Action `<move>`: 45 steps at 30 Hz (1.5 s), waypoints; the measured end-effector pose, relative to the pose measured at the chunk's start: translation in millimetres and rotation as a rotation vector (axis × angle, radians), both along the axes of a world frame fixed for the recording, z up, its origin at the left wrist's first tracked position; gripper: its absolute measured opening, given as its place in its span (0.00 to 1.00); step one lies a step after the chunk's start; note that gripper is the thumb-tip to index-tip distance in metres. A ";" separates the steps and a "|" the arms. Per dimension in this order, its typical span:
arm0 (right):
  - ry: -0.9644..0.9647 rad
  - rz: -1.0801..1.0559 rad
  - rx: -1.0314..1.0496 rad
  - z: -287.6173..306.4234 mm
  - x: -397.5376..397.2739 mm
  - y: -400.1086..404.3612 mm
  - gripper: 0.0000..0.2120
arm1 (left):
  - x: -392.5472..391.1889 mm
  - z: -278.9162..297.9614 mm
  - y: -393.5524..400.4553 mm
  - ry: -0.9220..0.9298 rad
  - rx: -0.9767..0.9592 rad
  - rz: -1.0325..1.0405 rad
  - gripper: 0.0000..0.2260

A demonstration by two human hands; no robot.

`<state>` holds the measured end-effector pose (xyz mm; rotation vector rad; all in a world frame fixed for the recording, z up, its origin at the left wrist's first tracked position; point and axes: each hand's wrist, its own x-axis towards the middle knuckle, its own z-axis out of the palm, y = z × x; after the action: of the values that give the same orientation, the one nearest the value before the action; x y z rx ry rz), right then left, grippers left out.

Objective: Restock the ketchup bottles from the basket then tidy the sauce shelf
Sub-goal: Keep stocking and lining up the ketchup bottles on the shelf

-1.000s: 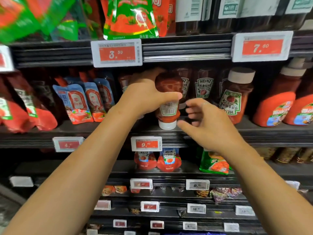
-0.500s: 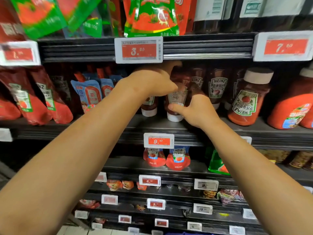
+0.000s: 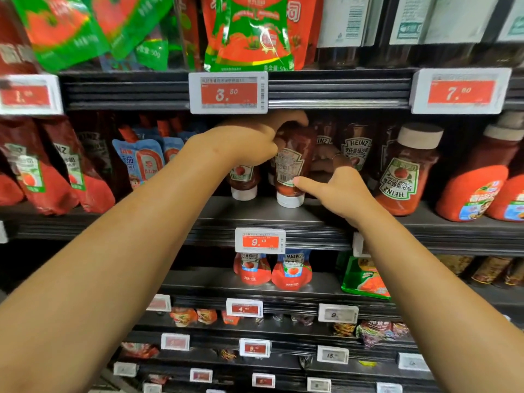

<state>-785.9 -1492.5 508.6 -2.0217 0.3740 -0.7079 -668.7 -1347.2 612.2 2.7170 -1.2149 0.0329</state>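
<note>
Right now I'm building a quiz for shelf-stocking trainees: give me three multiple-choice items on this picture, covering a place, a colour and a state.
1. Where does the dark red squeeze ketchup bottle stand?
A. shelf above the 9.60 price tag
B. top shelf
C. floor

2. What colour is that bottle's cap?
A. green
B. white
C. black

3. What is the left hand doing?
A. hanging idle
B. pressing a tag
C. gripping the bottle's top

Key: 1 A, its cap rests on that shelf; 2 B, the cap underneath is white; 3 C, fingers curl over the bottle while the right hand touches its label side.
</note>
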 end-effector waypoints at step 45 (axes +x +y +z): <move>0.114 -0.412 -0.236 -18.2 24.8 39.0 0.24 | 10.8 -122.2 26.7 0.115 -0.773 0.323 0.21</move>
<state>-761.1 -1453.4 490.5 -2.2394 0.8231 -0.9233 -657.9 -1320.5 490.1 2.1457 -0.5461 0.3101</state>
